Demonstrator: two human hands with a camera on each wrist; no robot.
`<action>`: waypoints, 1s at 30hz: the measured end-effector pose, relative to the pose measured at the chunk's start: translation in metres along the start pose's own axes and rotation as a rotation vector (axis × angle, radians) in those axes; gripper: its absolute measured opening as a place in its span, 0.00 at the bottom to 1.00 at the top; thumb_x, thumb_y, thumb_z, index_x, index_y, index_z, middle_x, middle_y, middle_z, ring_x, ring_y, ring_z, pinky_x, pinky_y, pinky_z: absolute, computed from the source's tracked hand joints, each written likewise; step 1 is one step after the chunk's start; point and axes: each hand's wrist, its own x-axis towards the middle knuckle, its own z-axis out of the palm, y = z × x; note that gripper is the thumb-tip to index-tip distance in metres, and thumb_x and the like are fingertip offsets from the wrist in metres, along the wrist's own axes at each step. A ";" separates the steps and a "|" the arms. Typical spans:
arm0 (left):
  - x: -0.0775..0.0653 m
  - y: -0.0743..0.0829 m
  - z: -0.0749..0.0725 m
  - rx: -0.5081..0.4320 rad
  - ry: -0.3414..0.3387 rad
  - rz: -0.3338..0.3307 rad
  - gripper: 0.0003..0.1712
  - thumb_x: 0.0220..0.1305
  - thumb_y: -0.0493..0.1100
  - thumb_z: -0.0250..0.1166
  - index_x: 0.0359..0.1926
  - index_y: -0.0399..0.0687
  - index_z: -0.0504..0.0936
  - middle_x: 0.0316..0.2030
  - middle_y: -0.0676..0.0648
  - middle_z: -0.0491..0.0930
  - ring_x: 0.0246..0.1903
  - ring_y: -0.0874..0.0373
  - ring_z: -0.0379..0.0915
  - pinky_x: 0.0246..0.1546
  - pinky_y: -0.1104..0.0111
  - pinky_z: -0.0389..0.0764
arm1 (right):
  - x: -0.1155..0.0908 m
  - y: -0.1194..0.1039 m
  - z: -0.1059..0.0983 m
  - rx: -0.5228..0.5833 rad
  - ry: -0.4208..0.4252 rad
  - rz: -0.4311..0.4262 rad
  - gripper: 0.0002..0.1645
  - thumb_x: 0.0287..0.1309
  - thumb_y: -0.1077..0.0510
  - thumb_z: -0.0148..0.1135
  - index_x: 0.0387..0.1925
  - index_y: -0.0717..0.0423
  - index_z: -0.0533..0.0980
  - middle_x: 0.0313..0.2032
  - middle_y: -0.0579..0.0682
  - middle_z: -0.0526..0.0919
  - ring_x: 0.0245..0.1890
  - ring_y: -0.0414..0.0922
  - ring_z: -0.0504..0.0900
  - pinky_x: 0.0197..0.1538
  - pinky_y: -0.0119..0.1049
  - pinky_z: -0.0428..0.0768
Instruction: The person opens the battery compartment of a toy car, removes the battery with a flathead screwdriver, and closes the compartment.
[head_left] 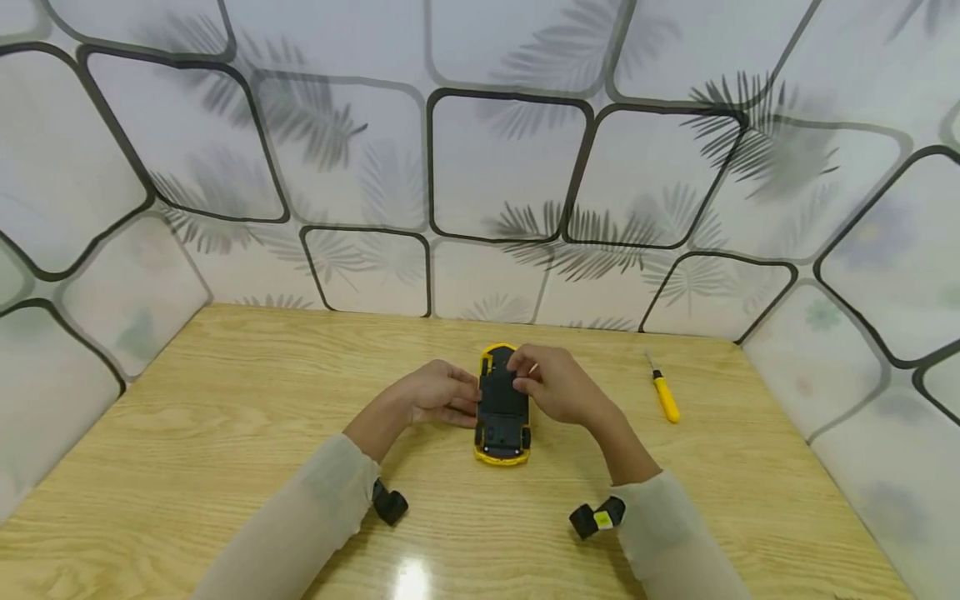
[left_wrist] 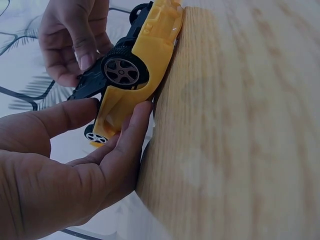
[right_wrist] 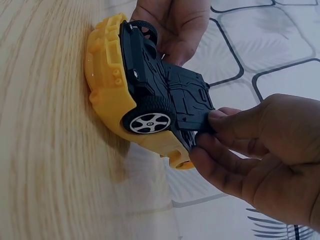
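A yellow toy car (head_left: 502, 454) lies upside down on the wooden table, its black underside facing up. My left hand (head_left: 442, 396) grips its side, thumb on the underside edge and fingers against the yellow body (left_wrist: 160, 55). From the other side, my right hand (head_left: 555, 385) pinches a flat black panel (right_wrist: 187, 95) on the underside between thumb and fingers. The panel is raised at an angle from the chassis in the right wrist view. Wheels with silver spokes, such as the near wheel (right_wrist: 150, 122), show along the car's sides.
A screwdriver (head_left: 666, 397) with a yellow and black handle lies on the table to the right. A patterned white wall (head_left: 480, 275) borders the table's back edge. Small black cameras (head_left: 389, 502) sit at both wrists.
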 end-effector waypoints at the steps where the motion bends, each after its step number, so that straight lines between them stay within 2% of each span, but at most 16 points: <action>1: 0.000 0.000 0.000 0.003 0.002 0.001 0.31 0.73 0.30 0.59 0.73 0.25 0.62 0.58 0.29 0.77 0.52 0.42 0.82 0.52 0.53 0.87 | 0.000 0.001 0.000 0.012 0.003 0.002 0.07 0.69 0.65 0.64 0.47 0.57 0.80 0.40 0.49 0.83 0.35 0.43 0.83 0.38 0.39 0.84; 7: 0.002 0.000 0.001 0.001 0.011 0.005 0.30 0.73 0.30 0.59 0.72 0.26 0.64 0.58 0.30 0.78 0.51 0.43 0.82 0.51 0.54 0.87 | -0.001 0.008 -0.005 0.104 0.001 0.005 0.07 0.71 0.65 0.61 0.47 0.55 0.81 0.39 0.50 0.83 0.34 0.44 0.84 0.34 0.38 0.84; 12: 0.003 -0.001 0.001 0.014 -0.002 0.015 0.29 0.73 0.31 0.59 0.71 0.26 0.66 0.57 0.30 0.78 0.50 0.44 0.83 0.51 0.54 0.87 | -0.004 0.009 -0.011 0.167 0.011 0.004 0.08 0.72 0.66 0.60 0.49 0.58 0.81 0.41 0.53 0.83 0.37 0.52 0.85 0.35 0.40 0.84; 21: 0.004 -0.001 0.003 0.029 0.010 0.015 0.30 0.72 0.32 0.62 0.71 0.27 0.65 0.56 0.32 0.78 0.50 0.45 0.82 0.50 0.54 0.87 | -0.010 0.018 -0.024 0.190 0.061 0.045 0.10 0.72 0.64 0.60 0.52 0.60 0.81 0.45 0.53 0.84 0.40 0.47 0.85 0.47 0.55 0.86; 30: 0.001 -0.002 0.001 0.028 0.022 0.014 0.33 0.73 0.32 0.62 0.73 0.26 0.63 0.60 0.31 0.75 0.54 0.42 0.81 0.50 0.54 0.87 | -0.013 0.035 -0.034 0.196 0.092 0.065 0.11 0.72 0.65 0.60 0.53 0.58 0.81 0.50 0.55 0.84 0.43 0.49 0.87 0.50 0.54 0.87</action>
